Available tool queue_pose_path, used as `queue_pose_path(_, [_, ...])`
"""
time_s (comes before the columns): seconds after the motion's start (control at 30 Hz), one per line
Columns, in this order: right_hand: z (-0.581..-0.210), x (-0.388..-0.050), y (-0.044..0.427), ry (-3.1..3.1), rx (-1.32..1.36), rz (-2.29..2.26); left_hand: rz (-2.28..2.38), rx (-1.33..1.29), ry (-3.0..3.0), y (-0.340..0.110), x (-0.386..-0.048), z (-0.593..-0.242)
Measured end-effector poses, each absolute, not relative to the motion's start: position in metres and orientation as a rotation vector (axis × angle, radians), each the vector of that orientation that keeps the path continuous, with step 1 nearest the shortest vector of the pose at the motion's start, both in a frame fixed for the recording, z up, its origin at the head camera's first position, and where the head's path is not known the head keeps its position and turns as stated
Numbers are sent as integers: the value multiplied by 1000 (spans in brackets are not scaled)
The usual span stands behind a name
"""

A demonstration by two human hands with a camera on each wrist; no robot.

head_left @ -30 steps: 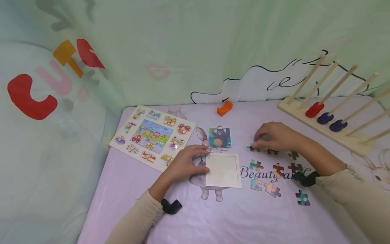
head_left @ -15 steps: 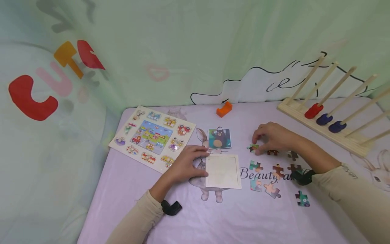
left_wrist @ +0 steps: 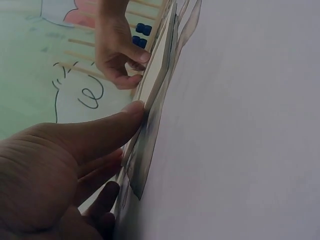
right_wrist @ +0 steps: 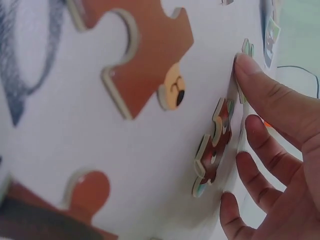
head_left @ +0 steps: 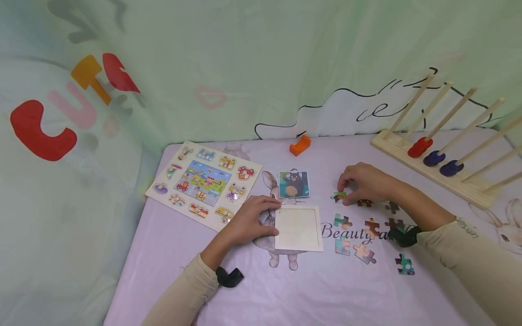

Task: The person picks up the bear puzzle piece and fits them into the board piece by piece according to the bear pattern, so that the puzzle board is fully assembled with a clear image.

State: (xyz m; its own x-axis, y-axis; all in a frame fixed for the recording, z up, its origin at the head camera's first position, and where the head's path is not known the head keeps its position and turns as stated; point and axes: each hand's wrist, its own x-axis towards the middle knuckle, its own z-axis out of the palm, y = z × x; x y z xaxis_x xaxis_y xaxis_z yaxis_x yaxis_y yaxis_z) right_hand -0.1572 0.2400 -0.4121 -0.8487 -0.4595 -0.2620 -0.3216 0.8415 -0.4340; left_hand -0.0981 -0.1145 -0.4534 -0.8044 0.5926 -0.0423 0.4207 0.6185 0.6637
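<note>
My right hand (head_left: 363,182) is over a green and brown jigsaw piece (head_left: 336,197), its thumb and a finger at the piece's edges. In the right wrist view the thumb (right_wrist: 250,67) touches that piece while the other fingers are bent below. My left hand (head_left: 254,219) rests at the left side of a square wooden puzzle tray (head_left: 299,247), thumb and index finger apart against its edge. Several loose jigsaw pieces, among them a brown one (head_left: 372,227) and a pink one (head_left: 364,253), lie right of the tray. A bear picture card (head_left: 294,184) lies behind the tray.
A wooden board with vehicle pictures (head_left: 207,182) lies at the left. An orange block (head_left: 300,146) sits near the back edge. At the back right stands a wooden peg rack (head_left: 436,170) with red and blue beads. A printed curtain (head_left: 244,68) hangs behind the table.
The right thumb has swung down to the near side of the green and brown piece, which shows more than before. The left hand and the tray have hardly moved.
</note>
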Motion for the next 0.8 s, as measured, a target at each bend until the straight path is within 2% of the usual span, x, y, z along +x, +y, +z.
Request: queue_pose_path(0.8, [-411, -156, 247, 2534, -577, -782, 1021, 827, 2562, -115, -99, -460])
